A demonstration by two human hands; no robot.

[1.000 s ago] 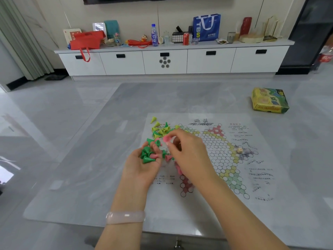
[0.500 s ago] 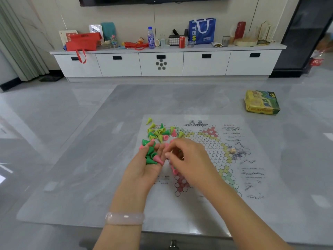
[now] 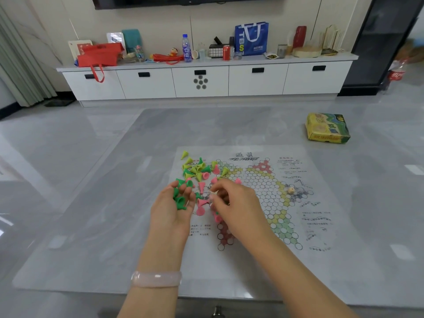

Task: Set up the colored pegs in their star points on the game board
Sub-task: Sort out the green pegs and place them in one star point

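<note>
Ideally, left hand (image 3: 171, 208) cupping green pegs (image 3: 179, 198) stays level while right hand (image 3: 234, 203), fingers curled, contents unclear, sorts pink pegs (image 3: 202, 204) toward the board's (image 3: 263, 193) near red point.

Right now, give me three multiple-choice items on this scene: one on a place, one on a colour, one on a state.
1. Where does the yellow game box lie?
A. far right of the table
B. on the cabinet
C. on the board sheet

2. What colour are the pegs in the left hand?
A. pink
B. green
C. blue

3. How do the red star-point cells nearest the person stand?
A. full of pegs
B. covered by the box
C. the visible ones hold no pegs

Answers: 1 A, it sits beyond the sheet's right corner; 2 B, green cones lie in the cupped palm; 3 C, the circles show bare.
</note>
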